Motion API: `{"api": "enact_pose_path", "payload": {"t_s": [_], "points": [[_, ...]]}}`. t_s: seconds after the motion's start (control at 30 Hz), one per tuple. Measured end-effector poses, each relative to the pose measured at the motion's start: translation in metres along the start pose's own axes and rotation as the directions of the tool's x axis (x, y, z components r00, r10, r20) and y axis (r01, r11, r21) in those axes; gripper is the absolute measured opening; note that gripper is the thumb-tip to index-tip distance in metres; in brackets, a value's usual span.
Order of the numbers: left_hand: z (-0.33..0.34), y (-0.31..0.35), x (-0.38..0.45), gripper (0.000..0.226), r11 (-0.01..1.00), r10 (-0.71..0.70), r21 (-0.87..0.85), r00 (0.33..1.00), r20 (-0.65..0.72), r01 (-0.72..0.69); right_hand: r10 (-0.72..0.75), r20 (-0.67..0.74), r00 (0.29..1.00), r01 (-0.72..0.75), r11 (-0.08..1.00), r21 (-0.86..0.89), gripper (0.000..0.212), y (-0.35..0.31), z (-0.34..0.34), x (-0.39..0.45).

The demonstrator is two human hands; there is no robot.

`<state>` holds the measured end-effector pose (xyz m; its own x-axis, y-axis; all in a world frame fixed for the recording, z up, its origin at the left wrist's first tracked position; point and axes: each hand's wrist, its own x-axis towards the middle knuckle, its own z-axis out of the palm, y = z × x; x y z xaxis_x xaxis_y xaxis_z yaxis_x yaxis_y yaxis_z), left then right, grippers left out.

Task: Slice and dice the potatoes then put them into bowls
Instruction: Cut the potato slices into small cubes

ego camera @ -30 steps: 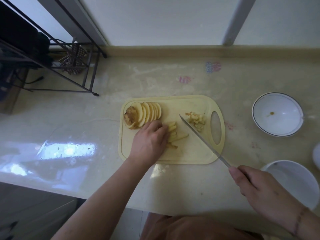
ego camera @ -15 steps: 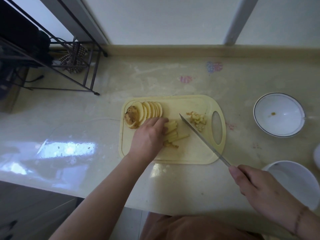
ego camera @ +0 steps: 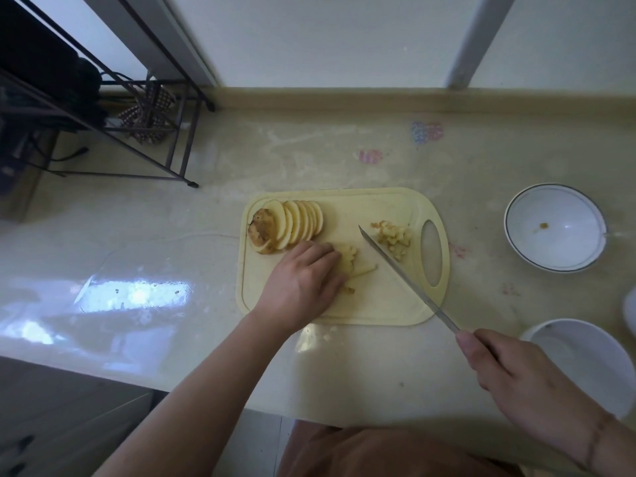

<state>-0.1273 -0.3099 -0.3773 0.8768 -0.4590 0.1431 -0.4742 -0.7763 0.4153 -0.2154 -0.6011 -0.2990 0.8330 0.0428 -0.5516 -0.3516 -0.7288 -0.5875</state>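
A pale yellow cutting board (ego camera: 378, 304) lies on the counter. A row of potato slices (ego camera: 292, 225) leans at its far left corner. My left hand (ego camera: 303, 284) covers a bundle of potato sticks (ego camera: 349, 261) at the board's middle, fingers curled over them. A small heap of diced potato (ego camera: 394, 237) sits near the board's handle hole. My right hand (ego camera: 516, 380) grips a knife (ego camera: 406, 277) whose blade hangs slanted over the board, tip between the sticks and the dice.
A white bowl (ego camera: 516, 215) with a crumb inside stands right of the board. A second white bowl (ego camera: 599, 342) sits at the near right. A black wire rack (ego camera: 137, 132) occupies the far left of the counter. The counter edge runs close to my body.
My left hand has slid slightly toward the slices, gathering the sticks closer under its fingers. The knife has barely moved.
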Motion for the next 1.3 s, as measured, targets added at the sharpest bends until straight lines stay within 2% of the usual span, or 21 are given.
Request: {"api": "enact_pose_path", "payload": {"t_s": [0.1, 0.2, 0.3, 0.4, 0.5, 0.57, 0.7, 0.9, 1.03, 1.1, 1.2, 1.3], "points": [[-0.003, -0.009, -0.003, 0.046, 0.998, 0.060, -0.026, 0.997, 0.043, -0.059, -0.002, -0.002, 1.000, 0.002, 1.000, 0.010, 0.089, 0.001, 0.001, 0.000], [-0.005, -0.012, -0.004, 0.050, 0.990, 0.140, -0.044, 0.987, 0.077, -0.137, -0.005, -0.013, 1.000, 0.006, 1.000, 0.009, 0.089, 0.001, 0.002, 0.000], [-0.006, -0.015, -0.011, 0.053, 0.988, 0.151, -0.044, 0.983, 0.103, -0.147, 0.001, -0.008, 1.000, -0.001, 1.000, 0.017, 0.089, 0.001, 0.002, -0.001], [-0.003, -0.007, -0.017, 0.048, 0.989, 0.143, -0.041, 0.987, 0.075, -0.140, 0.010, -0.009, 1.000, -0.010, 1.000, 0.017, 0.089, 0.002, 0.002, -0.001], [0.008, 0.009, -0.011, 0.043, 0.970, 0.242, 0.010, 0.965, 0.099, -0.244, 0.021, 0.002, 1.000, -0.021, 0.999, 0.036, 0.088, 0.003, 0.004, -0.001], [0.017, 0.014, -0.003, 0.045, 0.956, 0.280, 0.058, 0.952, 0.120, -0.289, 0.037, 0.024, 0.999, -0.039, 0.997, 0.070, 0.084, 0.003, 0.005, -0.002], [0.024, 0.014, 0.004, 0.049, 0.952, 0.274, 0.108, 0.954, 0.125, -0.287, 0.060, 0.050, 0.997, -0.066, 0.991, 0.113, 0.080, 0.004, 0.005, -0.002], [0.023, 0.004, 0.006, 0.027, 0.948, 0.308, 0.059, 0.947, 0.086, -0.313, 0.075, 0.054, 0.996, -0.081, 0.990, 0.120, 0.078, 0.003, 0.005, -0.002], [0.021, -0.010, -0.003, 0.030, 0.945, 0.321, 0.039, 0.945, 0.068, -0.324, 0.068, 0.064, 0.996, -0.075, 0.990, 0.116, 0.077, 0.003, 0.006, -0.002], [0.020, -0.012, -0.007, 0.041, 0.950, 0.309, 0.010, 0.948, 0.075, -0.311, 0.064, 0.064, 0.996, -0.071, 0.991, 0.114, 0.076, 0.001, 0.005, -0.002], [0.010, -0.014, -0.019, 0.062, 0.976, 0.208, -0.066, 0.977, 0.043, -0.205, 0.060, 0.062, 0.996, -0.066, 0.992, 0.110, 0.075, 0.000, 0.004, -0.002], [-0.004, -0.019, -0.037, 0.053, 0.992, 0.094, -0.073, 0.990, -0.104, -0.102, 0.059, 0.061, 0.996, -0.065, 0.993, 0.103, 0.076, 0.000, 0.004, -0.002]]}}
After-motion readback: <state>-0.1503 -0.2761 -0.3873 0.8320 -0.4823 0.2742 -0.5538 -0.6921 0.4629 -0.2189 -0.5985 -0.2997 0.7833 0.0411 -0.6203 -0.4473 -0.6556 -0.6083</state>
